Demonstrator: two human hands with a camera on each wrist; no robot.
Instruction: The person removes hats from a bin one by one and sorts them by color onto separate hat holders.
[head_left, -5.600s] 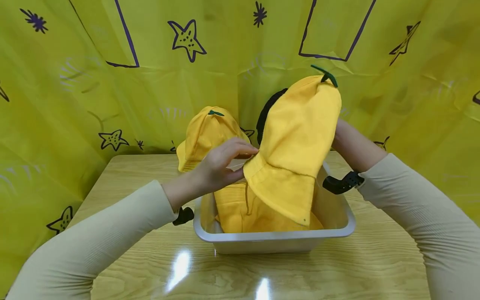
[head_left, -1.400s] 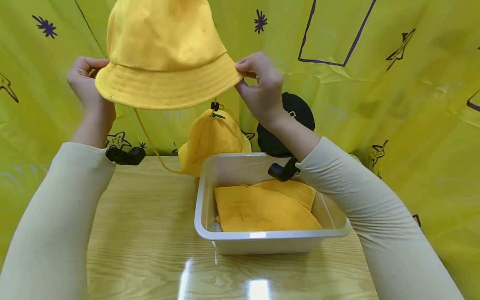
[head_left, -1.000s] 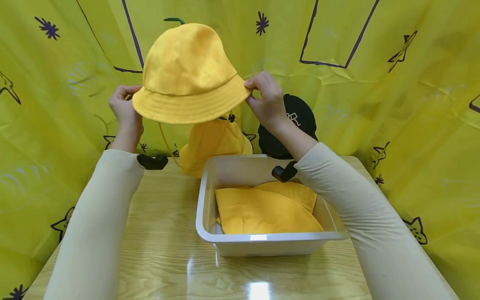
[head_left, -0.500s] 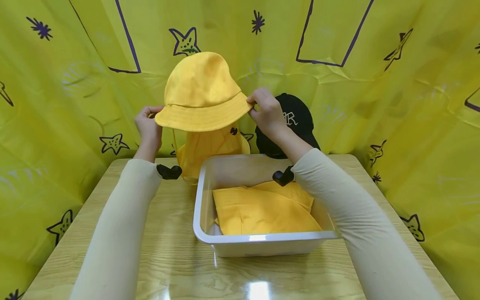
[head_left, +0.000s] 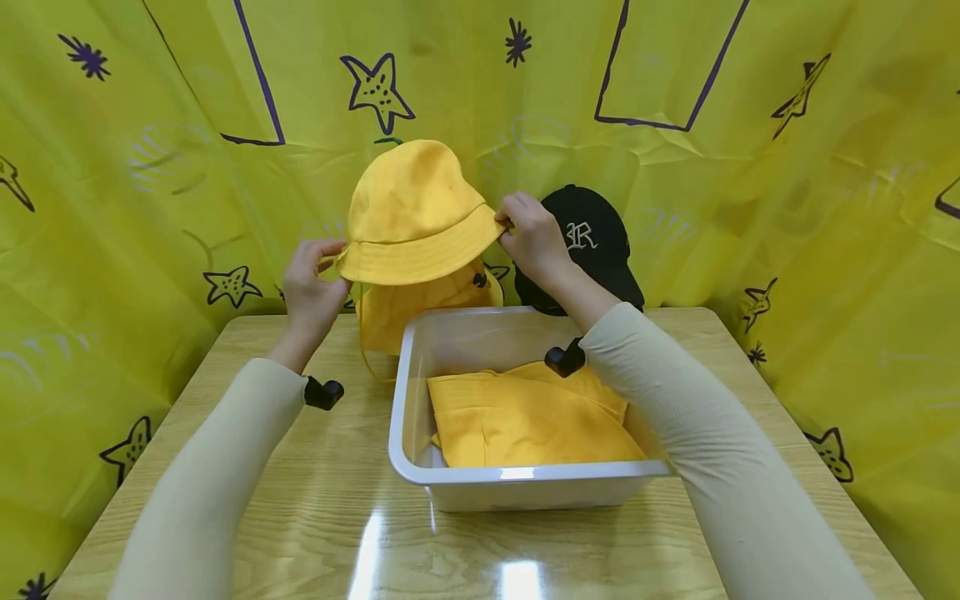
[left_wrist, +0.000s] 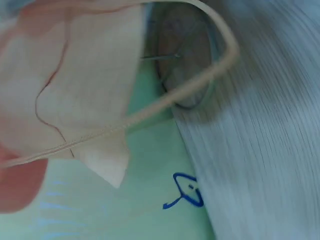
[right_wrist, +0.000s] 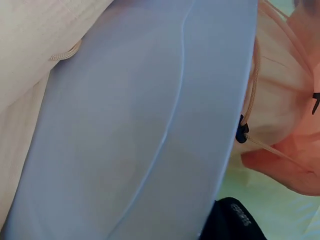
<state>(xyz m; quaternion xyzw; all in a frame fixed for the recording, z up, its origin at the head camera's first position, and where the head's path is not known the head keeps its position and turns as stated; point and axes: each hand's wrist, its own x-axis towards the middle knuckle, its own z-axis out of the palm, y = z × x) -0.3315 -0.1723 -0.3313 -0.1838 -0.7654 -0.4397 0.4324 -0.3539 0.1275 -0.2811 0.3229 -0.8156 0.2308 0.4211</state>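
Note:
A yellow bucket hat with a green stem on top hangs brim-down between my hands. My left hand pinches the brim at its left edge. At the right end of the brim, my right hand pinches the fabric between thumb and fingers. Directly behind and below it, another yellow hat stands on the table, partly covered from view. The held hat's chin cord loops across the left wrist view. In the right wrist view a black cord toggle shows beyond the bin wall.
A white plastic bin stands mid-table with folded yellow hats inside. Behind its right rear corner sits a black cap with a white letter R. A yellow patterned curtain closes off the table's back and sides.
From above the bin, the hat went up and left with both hands, its brim spread between them. Since then it has come down and rightward, over the standing yellow hat.

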